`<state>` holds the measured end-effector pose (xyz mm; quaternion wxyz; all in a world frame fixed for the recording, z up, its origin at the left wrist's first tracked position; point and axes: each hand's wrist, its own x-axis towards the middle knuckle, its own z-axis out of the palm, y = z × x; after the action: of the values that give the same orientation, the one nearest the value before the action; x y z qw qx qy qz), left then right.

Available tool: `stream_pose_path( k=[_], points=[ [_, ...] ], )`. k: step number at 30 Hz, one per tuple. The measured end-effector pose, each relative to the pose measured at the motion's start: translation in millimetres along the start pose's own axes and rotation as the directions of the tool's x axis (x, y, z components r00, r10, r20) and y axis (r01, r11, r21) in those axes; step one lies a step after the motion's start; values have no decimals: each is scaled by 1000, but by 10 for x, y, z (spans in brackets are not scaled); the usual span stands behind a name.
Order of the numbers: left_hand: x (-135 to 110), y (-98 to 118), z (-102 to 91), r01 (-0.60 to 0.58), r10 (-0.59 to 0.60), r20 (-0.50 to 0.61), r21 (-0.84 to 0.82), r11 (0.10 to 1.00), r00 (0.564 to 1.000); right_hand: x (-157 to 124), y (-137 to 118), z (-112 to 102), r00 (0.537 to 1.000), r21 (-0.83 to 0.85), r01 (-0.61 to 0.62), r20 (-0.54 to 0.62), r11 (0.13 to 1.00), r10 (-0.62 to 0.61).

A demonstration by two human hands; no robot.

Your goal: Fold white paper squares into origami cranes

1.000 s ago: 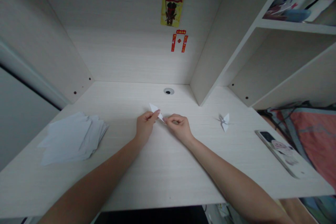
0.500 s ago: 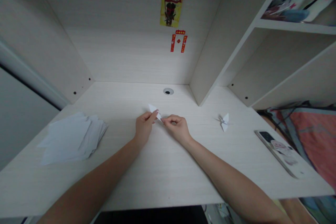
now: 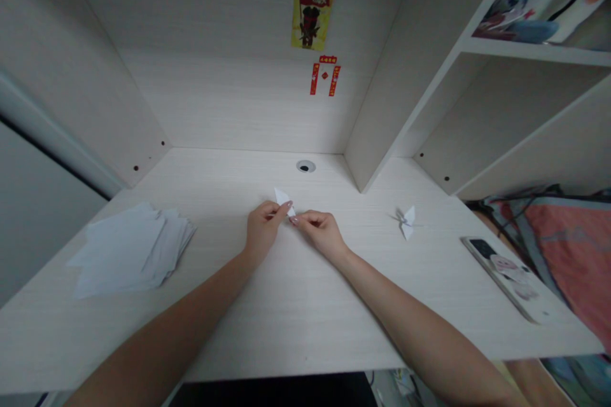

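Observation:
A small folded piece of white paper (image 3: 283, 198) is pinched between both hands over the middle of the pale wooden desk (image 3: 296, 311). My left hand (image 3: 261, 231) grips its left side with thumb and forefinger closed. My right hand (image 3: 321, 231) pinches the paper's right end, fingers curled. The paper's pointed tip sticks up and away from my left fingers. The part inside my fingers is hidden.
A finished white paper crane (image 3: 406, 220) sits on the desk to the right. A loose stack of white paper sheets (image 3: 132, 252) lies at the left. A phone (image 3: 506, 275) rests near the right edge. A cable hole (image 3: 305, 166) is at the back. A shelf divider (image 3: 382, 108) rises at the right.
My right hand has slid slightly left toward my left hand, closing the gap along the paper. The paper's tip has shifted a little.

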<state>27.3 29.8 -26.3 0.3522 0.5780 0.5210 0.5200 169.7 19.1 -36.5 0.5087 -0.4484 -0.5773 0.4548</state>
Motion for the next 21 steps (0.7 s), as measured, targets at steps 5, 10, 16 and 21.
stream_pose_path(
  k=[5, 10, 16, 21],
  points=[
    [1, -1, 33, 72, -66, 58, -100, 992, 996, -3, 6, 9, 998, 43, 19, -61, 999, -16],
    [-4, 43, 43, 84, -57, 161, -166, 983, 985, -15, -17, -9, 996, 68, 21, -87, 997, -15],
    [-2, 15, 19, 3, 14, 144, -119, 993, 990, -10, 5, 6, 997, 103, -48, -50, 994, 53],
    [1, 15, 10, -38, 49, 119, -90, 995, 992, -11, 23, 3, 996, 92, -89, -14, 992, 91]
  ],
)
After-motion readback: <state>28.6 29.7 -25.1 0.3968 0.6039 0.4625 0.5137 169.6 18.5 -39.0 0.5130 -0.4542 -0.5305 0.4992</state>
